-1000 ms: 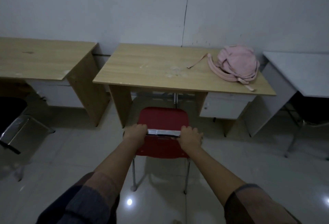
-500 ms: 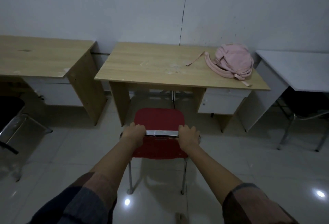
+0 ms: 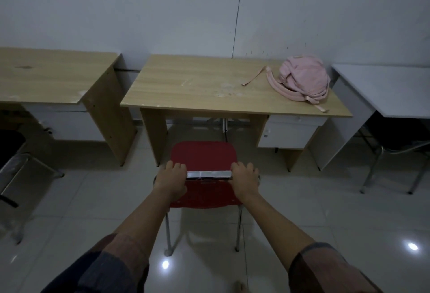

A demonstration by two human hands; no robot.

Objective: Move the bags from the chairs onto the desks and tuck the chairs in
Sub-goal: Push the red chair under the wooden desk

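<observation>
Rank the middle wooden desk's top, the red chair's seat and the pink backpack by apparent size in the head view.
1. Middle wooden desk's top, clearly largest.
2. Red chair's seat and pink backpack look similar; the seat is nearer the camera and partly hidden by the hands, so no ranking.

A white wall [image 3: 162, 13] with a thin vertical seam [image 3: 238, 9] is seen above a glossy tiled floor [image 3: 325, 211] marked by light reflections.

1. Left hand [image 3: 172, 177] and right hand [image 3: 244, 177]: both grip the top rail of the red chair [image 3: 203, 155].
2. Wooden desk [image 3: 186, 92]: just beyond the grip; chair seat at its front edge.
3. Pink backpack [image 3: 302, 77]: on the desk, far right of the grip.
</observation>
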